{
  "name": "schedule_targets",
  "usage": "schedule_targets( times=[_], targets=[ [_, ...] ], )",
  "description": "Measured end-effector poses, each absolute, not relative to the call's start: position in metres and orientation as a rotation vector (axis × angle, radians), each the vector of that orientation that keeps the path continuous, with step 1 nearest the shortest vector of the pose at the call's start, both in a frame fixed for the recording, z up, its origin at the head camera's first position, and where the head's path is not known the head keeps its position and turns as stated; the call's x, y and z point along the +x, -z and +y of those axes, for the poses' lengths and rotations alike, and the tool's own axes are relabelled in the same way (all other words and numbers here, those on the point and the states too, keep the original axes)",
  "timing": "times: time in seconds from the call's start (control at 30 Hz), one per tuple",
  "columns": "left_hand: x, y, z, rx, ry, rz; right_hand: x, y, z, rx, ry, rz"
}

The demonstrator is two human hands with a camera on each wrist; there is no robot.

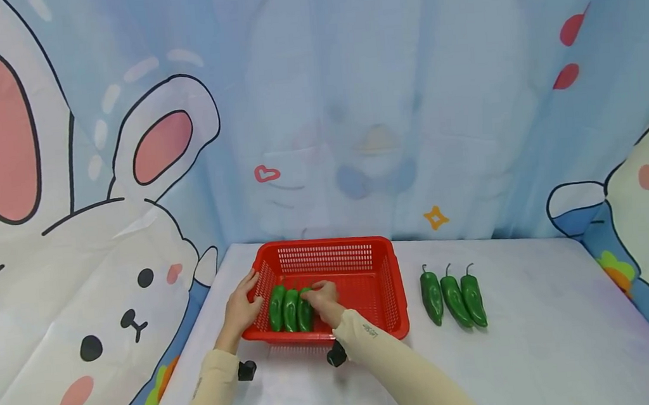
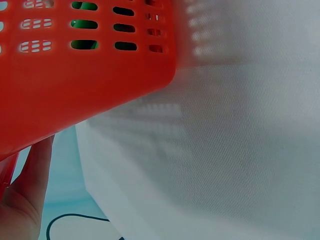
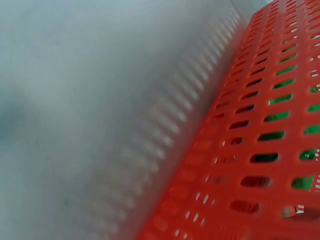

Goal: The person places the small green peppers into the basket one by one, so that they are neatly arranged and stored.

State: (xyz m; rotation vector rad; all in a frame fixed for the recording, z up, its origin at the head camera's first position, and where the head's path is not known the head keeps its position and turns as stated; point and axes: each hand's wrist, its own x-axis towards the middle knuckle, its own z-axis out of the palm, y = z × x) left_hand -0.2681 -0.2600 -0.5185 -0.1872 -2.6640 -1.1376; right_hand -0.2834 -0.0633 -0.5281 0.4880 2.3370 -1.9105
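A red slotted plastic basket (image 1: 328, 243) sits on the table, its wall (image 2: 90, 70) filling the upper left of the left wrist view. My left hand (image 1: 243, 312) holds its left rim, thumb reaching over the inner side. Inside lie three glossy green chili peppers side by side: a left one (image 1: 277, 308), a middle one (image 1: 290, 310) and a right one (image 1: 305, 316). The fingers of my right hand (image 1: 325, 301) pinch the right pepper near its stem end, partly hiding it. In the right wrist view, green shows through the slots of the basket wall (image 3: 245, 150).
Right of the basket, three more green chili peppers (image 1: 453, 300) lie in a row on the white table (image 1: 539, 313), stems pointing away. Behind the table hangs a blue cartoon curtain (image 1: 438, 123). A black wrist camera (image 1: 336, 354) is just in front of the basket.
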Motion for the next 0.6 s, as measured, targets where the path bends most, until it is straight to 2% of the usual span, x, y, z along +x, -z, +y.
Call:
schedule_targets(
  times=[0.37, 0.6],
  targets=[
    [-0.265, 0.52, -0.26, -0.154, 1.169, -2.712, -0.288, 0.514, -0.042, 0.458, 1.917, 2.287],
    [-0.267, 0.516, -0.261, -0.168, 1.163, -2.724, -0.283, 0.496, -0.025, 0.301, 1.957, 2.11]
  ],
)
